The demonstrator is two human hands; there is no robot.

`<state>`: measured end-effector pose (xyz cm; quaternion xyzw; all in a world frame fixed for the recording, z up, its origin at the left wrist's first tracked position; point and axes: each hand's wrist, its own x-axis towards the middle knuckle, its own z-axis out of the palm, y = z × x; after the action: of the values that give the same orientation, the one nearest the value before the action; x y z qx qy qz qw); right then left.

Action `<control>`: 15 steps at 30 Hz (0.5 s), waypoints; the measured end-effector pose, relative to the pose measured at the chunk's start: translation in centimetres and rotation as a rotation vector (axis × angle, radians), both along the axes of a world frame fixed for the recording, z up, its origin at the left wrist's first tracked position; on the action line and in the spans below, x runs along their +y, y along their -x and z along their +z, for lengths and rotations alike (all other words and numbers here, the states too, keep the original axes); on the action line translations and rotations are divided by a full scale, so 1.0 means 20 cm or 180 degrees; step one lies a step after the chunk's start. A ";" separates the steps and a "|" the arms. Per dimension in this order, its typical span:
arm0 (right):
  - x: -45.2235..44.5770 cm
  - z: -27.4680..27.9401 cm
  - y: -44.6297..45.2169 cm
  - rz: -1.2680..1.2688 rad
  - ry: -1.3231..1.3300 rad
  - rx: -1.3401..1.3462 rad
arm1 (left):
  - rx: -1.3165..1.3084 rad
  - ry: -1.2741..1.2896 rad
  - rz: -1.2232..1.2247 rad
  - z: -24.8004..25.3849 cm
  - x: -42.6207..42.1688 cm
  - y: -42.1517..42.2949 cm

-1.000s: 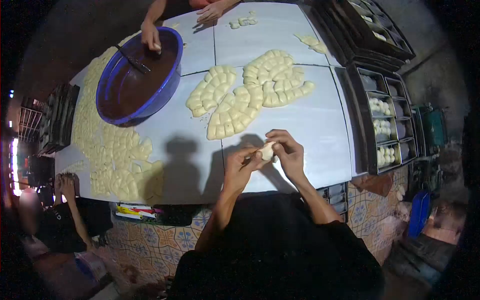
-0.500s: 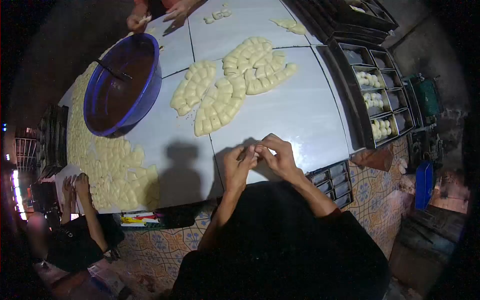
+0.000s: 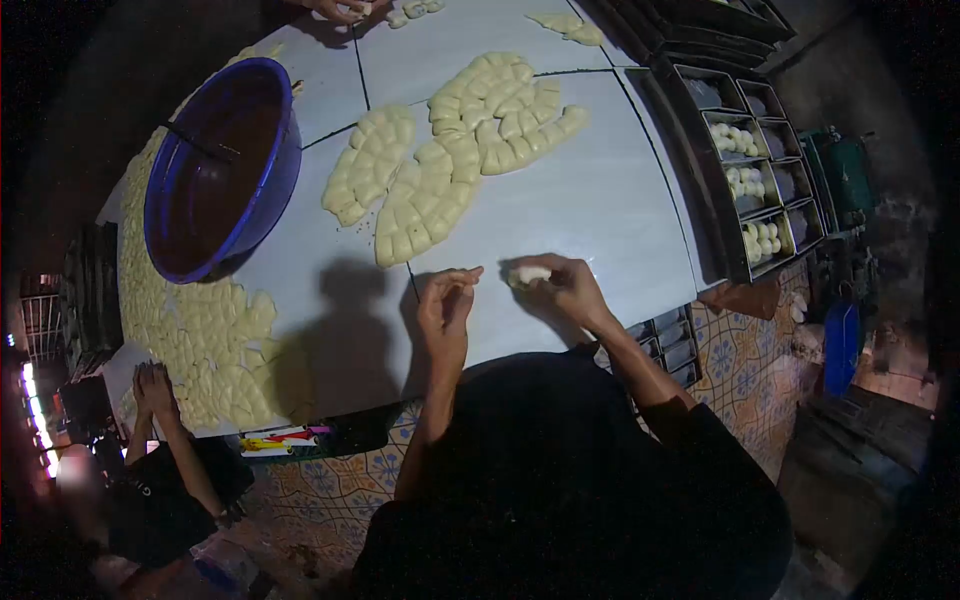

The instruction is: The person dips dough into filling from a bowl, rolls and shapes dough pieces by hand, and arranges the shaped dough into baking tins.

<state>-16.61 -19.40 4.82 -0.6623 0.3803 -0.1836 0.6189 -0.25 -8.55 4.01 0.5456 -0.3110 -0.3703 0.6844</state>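
- Lump of pale dough (image 3: 535, 273): held in the curled right hand (image 3: 572, 292).
- Left hand (image 3: 447, 312): half-curled, empty.
- White tiled tabletop (image 3: 530, 215): cut pale dough bands (image 3: 428, 205), round blue plastic bowl (image 3: 262, 200).
- Co-worker's black shirt (image 3: 150, 515): lettering too small to read.

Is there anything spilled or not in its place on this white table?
Yes, small dark specks lie scattered on the table, between the near ends of two groups of cut dough. They look like a slight spill.
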 end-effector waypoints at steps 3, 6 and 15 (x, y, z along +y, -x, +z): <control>-0.05 -0.03 -0.03 -0.0457 -0.0440 -0.0090 | -0.1592 -0.0773 -0.0435 0.07 -0.04 0.02; -0.09 -0.09 0.00 -0.0354 -0.0102 0.0042 | -0.1250 -0.0620 -0.0410 -0.02 -0.03 0.05; 0.01 -0.08 -0.03 0.0531 0.1119 0.0615 | -0.0550 -0.0525 0.0645 -0.25 0.11 -0.12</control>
<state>-16.05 -19.21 3.25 -0.8038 0.3438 -0.1309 0.4676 2.06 -6.36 -1.08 0.6583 -0.2807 -0.2753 0.6419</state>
